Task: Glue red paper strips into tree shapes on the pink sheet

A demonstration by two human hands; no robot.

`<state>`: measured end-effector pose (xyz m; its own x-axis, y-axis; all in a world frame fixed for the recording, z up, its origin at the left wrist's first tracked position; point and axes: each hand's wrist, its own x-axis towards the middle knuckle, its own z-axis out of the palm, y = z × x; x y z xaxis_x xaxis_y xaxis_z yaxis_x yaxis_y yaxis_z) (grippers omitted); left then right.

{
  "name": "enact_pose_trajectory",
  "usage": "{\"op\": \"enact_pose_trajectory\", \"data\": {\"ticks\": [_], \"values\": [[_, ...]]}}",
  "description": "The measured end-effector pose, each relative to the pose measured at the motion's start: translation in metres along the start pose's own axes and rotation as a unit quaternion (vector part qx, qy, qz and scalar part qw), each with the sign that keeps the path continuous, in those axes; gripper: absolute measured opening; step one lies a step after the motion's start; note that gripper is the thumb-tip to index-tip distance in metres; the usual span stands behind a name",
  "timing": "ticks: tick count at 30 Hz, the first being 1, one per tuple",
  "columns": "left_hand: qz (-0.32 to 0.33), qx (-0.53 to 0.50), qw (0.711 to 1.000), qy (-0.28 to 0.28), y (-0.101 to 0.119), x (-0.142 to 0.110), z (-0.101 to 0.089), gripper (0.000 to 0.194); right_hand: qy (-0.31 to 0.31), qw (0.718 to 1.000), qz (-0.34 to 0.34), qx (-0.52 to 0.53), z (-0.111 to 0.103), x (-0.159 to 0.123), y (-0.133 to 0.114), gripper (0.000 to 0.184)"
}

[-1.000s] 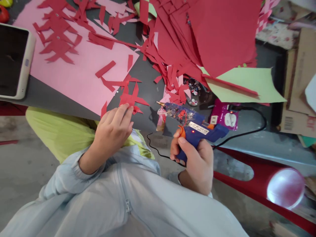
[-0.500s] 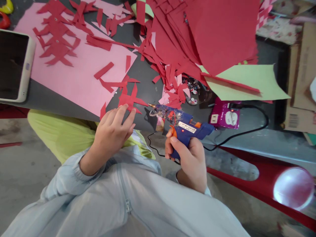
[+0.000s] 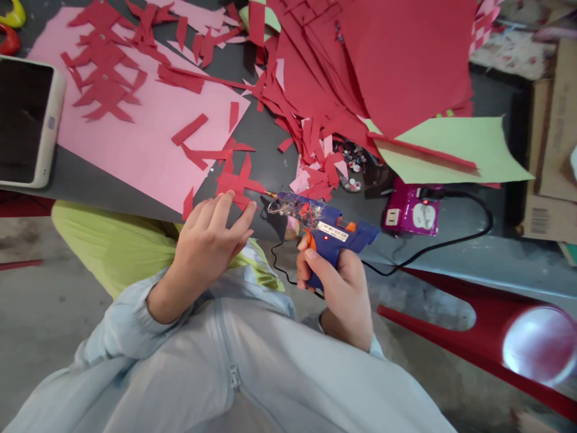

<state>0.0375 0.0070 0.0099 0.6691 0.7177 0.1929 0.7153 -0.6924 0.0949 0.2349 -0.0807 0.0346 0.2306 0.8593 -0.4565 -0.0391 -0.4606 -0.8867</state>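
My right hand (image 3: 336,282) is wrapped round the grip of a blue hot glue gun (image 3: 331,231), its fingers at the orange trigger. A small red light glows on the gun's side, and strings of glue cling to its front. The brass nozzle sits at the right arm of a red cut-paper shape (image 3: 234,182); I cannot tell whether it touches. With fingers spread, my left hand (image 3: 210,237) rests its fingertips on the lower edge of that shape, at the table's front edge.
Joined red paper shapes (image 3: 106,66) lie on a pink sheet (image 3: 135,132). Red sheets (image 3: 406,60), a pale green sheet (image 3: 460,147) and many scraps cover the back. A tablet-like device (image 3: 27,120) is at left. The black cord runs near a purple power box (image 3: 411,207).
The glue gun in my right hand has moved left, bringing its nozzle to the red paper shape. My left thumb has spread slightly rightward.
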Motion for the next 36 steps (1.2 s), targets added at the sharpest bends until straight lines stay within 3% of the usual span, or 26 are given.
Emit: {"op": "enact_pose_trajectory", "data": {"ticks": [9,15,19,24,30,36], "values": [[-0.007,-0.006,1.000,-0.016,-0.001,-0.002,-0.002,0.039,-0.024,1.000,-0.013,-0.010,-0.002,0.003,0.003,0.018],[-0.016,-0.023,1.000,0.011,-0.003,-0.002,0.002,0.062,-0.024,1.000,-0.018,-0.002,-0.002,0.003,0.005,0.016],[-0.013,0.004,1.000,-0.002,-0.001,-0.001,0.001,0.054,-0.025,0.999,-0.019,0.004,-0.001,0.004,0.004,0.014],[-0.018,-0.043,0.999,-0.012,-0.001,-0.001,-0.002,0.043,-0.018,1.000,-0.017,0.015,-0.001,0.004,0.003,0.012],[-0.010,-0.062,0.998,0.018,-0.004,-0.003,0.000,0.054,-0.026,0.999,-0.021,0.023,-0.001,0.006,0.002,0.012],[0.003,-0.068,0.997,0.019,-0.011,-0.006,0.000,0.042,-0.009,0.999,-0.022,0.036,-0.003,0.006,-0.002,0.013]]}}
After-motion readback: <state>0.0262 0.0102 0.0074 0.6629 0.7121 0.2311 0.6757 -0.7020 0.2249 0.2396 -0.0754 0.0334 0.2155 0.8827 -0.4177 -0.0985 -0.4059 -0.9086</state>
